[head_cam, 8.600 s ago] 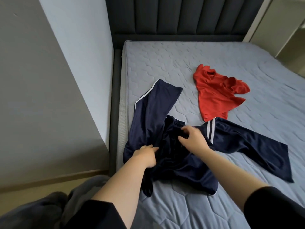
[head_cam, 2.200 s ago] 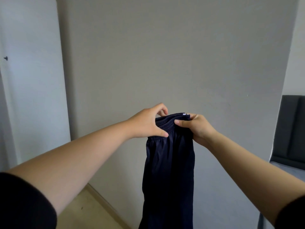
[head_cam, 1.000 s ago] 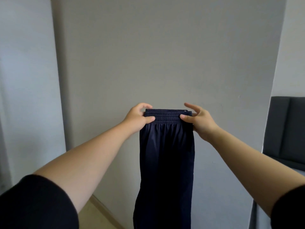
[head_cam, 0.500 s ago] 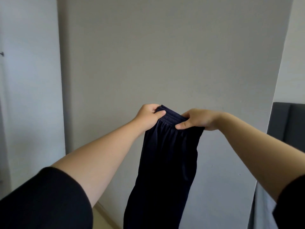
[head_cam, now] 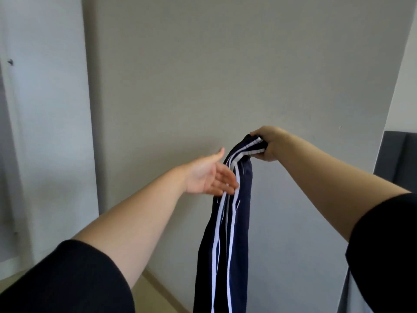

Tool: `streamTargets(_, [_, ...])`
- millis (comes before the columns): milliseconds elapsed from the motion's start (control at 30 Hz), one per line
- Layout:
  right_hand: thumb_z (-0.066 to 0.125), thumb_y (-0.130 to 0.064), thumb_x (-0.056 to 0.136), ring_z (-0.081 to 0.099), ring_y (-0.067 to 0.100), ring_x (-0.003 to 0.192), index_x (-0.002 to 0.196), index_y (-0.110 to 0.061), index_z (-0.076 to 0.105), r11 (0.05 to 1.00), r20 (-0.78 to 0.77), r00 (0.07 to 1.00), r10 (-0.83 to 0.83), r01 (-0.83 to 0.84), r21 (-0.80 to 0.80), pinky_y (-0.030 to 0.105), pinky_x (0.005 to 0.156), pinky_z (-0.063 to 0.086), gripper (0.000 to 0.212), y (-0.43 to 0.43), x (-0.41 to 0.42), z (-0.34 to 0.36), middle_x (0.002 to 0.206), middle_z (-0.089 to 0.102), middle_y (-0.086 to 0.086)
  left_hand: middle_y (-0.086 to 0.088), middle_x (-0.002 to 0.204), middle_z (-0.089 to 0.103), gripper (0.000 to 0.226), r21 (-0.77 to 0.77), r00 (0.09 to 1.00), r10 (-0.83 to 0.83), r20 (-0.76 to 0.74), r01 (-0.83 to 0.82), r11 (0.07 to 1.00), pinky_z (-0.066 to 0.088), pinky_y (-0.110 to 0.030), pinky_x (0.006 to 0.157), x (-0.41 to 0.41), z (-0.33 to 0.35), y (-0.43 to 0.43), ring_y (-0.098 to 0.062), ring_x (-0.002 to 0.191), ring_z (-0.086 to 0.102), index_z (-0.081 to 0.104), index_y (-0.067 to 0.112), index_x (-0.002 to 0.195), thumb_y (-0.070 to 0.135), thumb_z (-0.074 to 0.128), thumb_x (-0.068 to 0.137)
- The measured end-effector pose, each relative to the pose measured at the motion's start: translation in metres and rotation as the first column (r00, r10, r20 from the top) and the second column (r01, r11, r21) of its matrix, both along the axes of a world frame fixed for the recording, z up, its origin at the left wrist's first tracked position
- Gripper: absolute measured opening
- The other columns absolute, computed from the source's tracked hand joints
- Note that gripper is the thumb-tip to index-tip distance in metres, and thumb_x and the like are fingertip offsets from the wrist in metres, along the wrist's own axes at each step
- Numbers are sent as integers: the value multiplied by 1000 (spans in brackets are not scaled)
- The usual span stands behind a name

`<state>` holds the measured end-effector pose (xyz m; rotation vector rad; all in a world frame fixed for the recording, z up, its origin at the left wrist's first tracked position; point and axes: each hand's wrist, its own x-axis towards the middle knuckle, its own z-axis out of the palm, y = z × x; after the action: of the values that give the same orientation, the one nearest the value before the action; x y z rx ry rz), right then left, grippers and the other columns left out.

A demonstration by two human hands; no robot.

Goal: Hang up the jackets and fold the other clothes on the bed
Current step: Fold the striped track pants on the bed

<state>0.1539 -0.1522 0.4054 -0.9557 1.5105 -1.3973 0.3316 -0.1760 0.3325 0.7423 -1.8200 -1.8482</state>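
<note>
1. The right hand (head_cam: 268, 143) grips the bunched waistband of the navy trousers (head_cam: 228, 245), its fingers curled round the cloth. The trousers hang in the air before the wall (head_cam: 225, 75), white side stripes towards the viewer.
2. The left hand (head_cam: 207, 175) lies palm-up with straight fingers and holds nothing. Its fingertips touch the striped edge below the waistband.
3. Progress, as judged: the legs appear laid together lengthwise, so folding has begun. The crosswise folds and setting down on the bed are left. No jackets are visible, so their state cannot be told.
4. Room: a pale door (head_cam: 45, 132) at left, light floor (head_cam: 158, 294) below, and a dark padded headboard (head_cam: 399, 159) at the right edge.
</note>
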Motion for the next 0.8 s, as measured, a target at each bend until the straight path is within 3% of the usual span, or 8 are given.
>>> streamTargets(133, [44, -4, 95, 63, 24, 45, 71, 1, 55, 998, 30, 1000, 5, -4, -56, 27, 41, 52, 27, -6, 11, 0, 53, 63, 11, -13, 140, 49, 109, 258, 950, -303, -73, 311, 915, 49, -49, 87, -9, -32, 4, -32, 125, 51, 36, 5, 143, 86, 13, 73])
streamTargets(300, [42, -6, 92, 63, 26, 40, 74, 0, 52, 984, 157, 988, 5, 23, -176, 33, 39, 53, 21, 0, 8, -4, 48, 60, 9, -17, 154, 25, 115, 598, 739, 297, -605, 175, 782, 28, -63, 102, -43, -60, -6, -35, 139, 32, -2, 12, 152, 87, 33, 72])
streamTargets(400, [45, -10, 88, 61, 23, 51, 86, -7, 51, 976, 192, 981, -32, 72, -206, 34, 43, 55, 7, 3, 2, -7, 64, 57, 8, -19, 145, 41, 101, 651, 703, 410, -581, 99, 752, 35, -57, 97, -54, -62, -8, -36, 129, 46, 10, 8, 151, 75, 38, 82])
streamTargets(500, [48, -12, 88, 58, 23, 58, 94, -9, 51, 968, 191, 978, -87, 129, -214, 35, 47, 56, 7, 8, -8, -4, 71, 55, 9, -18, 96, 70, 68, 252, 858, 499, -119, -460, 851, 51, -38, 75, -59, -60, -1, -30, 81, 68, 63, -1, 101, 61, 37, 92])
streamTargets(567, [49, -9, 87, 59, 26, 59, 90, -8, 51, 963, 176, 976, -130, 166, -211, 35, 45, 55, 4, 11, -15, -2, 74, 56, 12, -9, 69, 67, 42, -308, 630, 770, -98, -755, 579, 49, -31, 61, -57, -57, -4, -28, 65, 63, 61, 12, 68, 42, 48, 93])
streamTargets(633, [48, -8, 86, 58, 26, 63, 93, -8, 51, 958, 177, 971, -163, 198, -207, 38, 67, 58, 8, 12, -21, -1, 77, 55, 11, 1, 83, 63, 12, -597, 556, 761, -335, -750, 285, 45, -28, 68, -52, -47, -5, -21, 80, 59, 59, 20, 80, 31, 57, 85])
streamTargets(700, [49, -9, 86, 57, 24, 64, 93, -8, 50, 959, 179, 968, -177, 210, -192, 39, 82, 53, 7, 12, -24, 1, 77, 54, 9, 7, 125, 55, 46, -693, 779, 540, -319, -580, 429, 39, -25, 94, -52, -35, -5, -9, 113, 50, 50, 24, 125, 31, 62, 81])
streamTargets(800, [51, -13, 89, 57, 22, 61, 83, -8, 52, 979, 156, 980, -124, 146, -140, 32, 63, 53, 8, 15, -15, 1, 73, 56, 9, 14, 141, 44, 78, -741, 900, 381, -212, -402, 538, 35, -24, 100, -56, -16, -1, -4, 124, 43, 29, 36, 144, 31, 70, 77])
